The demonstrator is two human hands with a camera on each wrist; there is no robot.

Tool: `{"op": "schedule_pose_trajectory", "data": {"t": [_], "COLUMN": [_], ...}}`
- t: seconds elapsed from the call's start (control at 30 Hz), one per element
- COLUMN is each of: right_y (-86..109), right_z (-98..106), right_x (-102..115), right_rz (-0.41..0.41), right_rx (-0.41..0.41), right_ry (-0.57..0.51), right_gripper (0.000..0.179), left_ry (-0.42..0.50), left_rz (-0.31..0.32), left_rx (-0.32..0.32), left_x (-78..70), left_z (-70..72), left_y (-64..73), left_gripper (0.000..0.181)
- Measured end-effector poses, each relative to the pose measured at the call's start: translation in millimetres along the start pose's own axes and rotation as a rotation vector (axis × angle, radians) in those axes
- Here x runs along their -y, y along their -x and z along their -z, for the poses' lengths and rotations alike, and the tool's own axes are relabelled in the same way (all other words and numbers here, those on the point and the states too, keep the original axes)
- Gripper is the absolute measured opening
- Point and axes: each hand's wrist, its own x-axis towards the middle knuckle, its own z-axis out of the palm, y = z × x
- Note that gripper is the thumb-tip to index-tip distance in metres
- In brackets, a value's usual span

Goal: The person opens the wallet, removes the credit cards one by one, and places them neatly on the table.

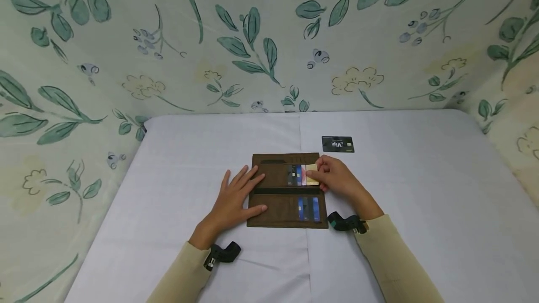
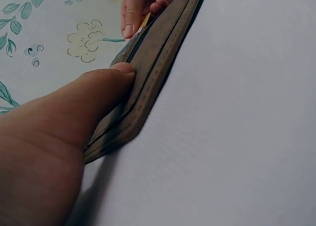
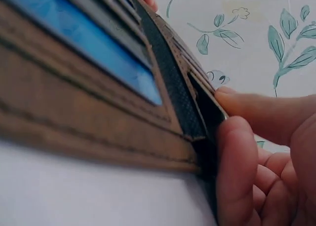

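A floral cloth point(image 1: 168, 62) hangs behind the white table point(image 1: 189, 153), where a black card point(image 1: 338, 144) lies just beyond the open brown wallet point(image 1: 275, 208), whose left side the left hand point(image 1: 233, 202) touches with spread fingers, while slotted cards point(image 1: 298, 175) sit just left of the yellow card point(image 1: 313, 182) that the right hand point(image 1: 340, 180) pinches at the upper panel's right edge.
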Motion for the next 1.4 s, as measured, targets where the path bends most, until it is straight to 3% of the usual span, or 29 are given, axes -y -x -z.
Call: {"op": "schedule_pose_trajectory", "data": {"t": [0.3, 0.6, 0.97, 1.4], "right_y": [-0.3, -0.7, -0.9, -0.9], "right_z": [1.9, 5.1, 5.0, 4.1], "right_x": [-0.5, -0.6, -3.0, -3.7], "right_rz": [-0.020, 0.019, 0.002, 0.006], "right_rx": [-0.005, 0.026, 0.040, 0.014], "right_ry": [0.000, -0.037, -0.069, -0.027], "right_gripper": [0.035, 0.029, 0.033, 0.033], "left_ry": [-0.002, -0.014, -0.002, -0.007], "left_rz": [-0.001, 0.002, -0.009, -0.005], "left_rx": [0.005, 0.019, -0.034, -0.022], "left_x": [-0.3, 0.3, -0.1, -0.8], "left_z": [-0.4, 1.5, 0.3, 1.8], "left_y": [-1.8, -3.0, 0.4, -1.1], "left_gripper": [0.079, 0.079, 0.063, 0.065]}}
